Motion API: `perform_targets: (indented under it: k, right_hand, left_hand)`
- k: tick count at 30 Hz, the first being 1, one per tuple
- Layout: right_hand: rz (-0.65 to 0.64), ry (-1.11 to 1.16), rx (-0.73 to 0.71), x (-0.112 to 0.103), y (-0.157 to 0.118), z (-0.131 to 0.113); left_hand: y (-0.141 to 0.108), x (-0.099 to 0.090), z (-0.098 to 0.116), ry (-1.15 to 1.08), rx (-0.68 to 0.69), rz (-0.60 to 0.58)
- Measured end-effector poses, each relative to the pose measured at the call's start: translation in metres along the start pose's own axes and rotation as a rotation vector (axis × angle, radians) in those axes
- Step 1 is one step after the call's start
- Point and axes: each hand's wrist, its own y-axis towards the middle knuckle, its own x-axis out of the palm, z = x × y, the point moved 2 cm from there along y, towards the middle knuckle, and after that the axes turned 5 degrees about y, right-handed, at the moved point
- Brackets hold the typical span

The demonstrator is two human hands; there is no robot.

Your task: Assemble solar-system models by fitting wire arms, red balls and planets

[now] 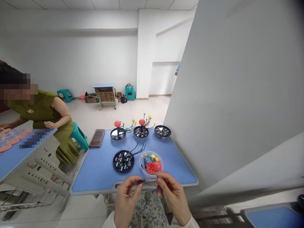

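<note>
My left hand (127, 199) pinches a small black plastic piece (141, 181) between thumb and fingers, just over the table's near edge. Opposite it, my right hand (173, 193) is closed on a thin dark rod-like piece (155, 189); its exact form is too small to tell. Beyond the hands stands a clear plastic bowl (141, 171) with a red half-shell (150, 169), another red rounded part (157, 166) and several small coloured balls in it. Left of the bowl, a black round base (123, 162) lies on the table, with several curved black rods rising from it.
Two planet models (118, 134) (141, 132) with red balls stand at the back of the blue table (95, 171). Beside them is a black disc-topped base (162, 130). A pixelated dark object (97, 138) lies back left. A wall (228, 110) rises close on the right. Another person (45, 117) sits at the left table.
</note>
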Motion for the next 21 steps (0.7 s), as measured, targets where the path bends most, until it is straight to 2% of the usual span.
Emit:
perform_targets:
  k: [7, 13, 21]
  right_hand:
    - [-0.066, 0.039, -0.003, 0.005, -0.006, 0.0]
    - [0.109, -0.01, -0.142, 0.009, -0.006, 0.008]
    - [0.198, 0.11, -0.077, 0.018, -0.011, 0.007]
  left_hand:
    - [-0.002, -0.003, -0.001, -0.033, -0.041, 0.005]
    - [-0.006, -0.001, 0.002, -0.103, -0.081, -0.035]
    - [-0.006, 0.001, -0.006, -0.168, -0.092, -0.117]
